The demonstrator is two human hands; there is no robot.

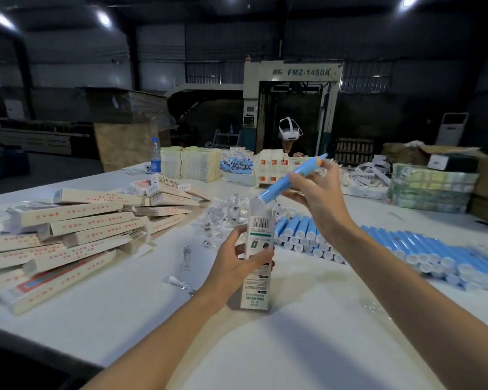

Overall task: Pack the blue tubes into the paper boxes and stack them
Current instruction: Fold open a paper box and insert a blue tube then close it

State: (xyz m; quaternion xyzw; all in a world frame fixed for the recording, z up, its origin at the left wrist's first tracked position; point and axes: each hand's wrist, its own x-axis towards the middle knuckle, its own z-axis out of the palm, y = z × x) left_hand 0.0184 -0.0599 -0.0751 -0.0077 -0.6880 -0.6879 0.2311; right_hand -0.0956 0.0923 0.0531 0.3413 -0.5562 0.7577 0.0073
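In the head view, the left hand (237, 266) grips the paper box (258, 249) upright around its middle, top flaps open. The right hand (316, 190) pinches the blue tube (282, 181) near its upper part, tilted, with its white lower end just at the box mouth. To do this well, the tube probably needs swinging closer to the box's axis, the flaps kept out of its way, then a straight slide down. The filled boxes (76, 229) lie piled on the left of the table (307, 347); the loose tubes (406, 246) lie in rows on the right.
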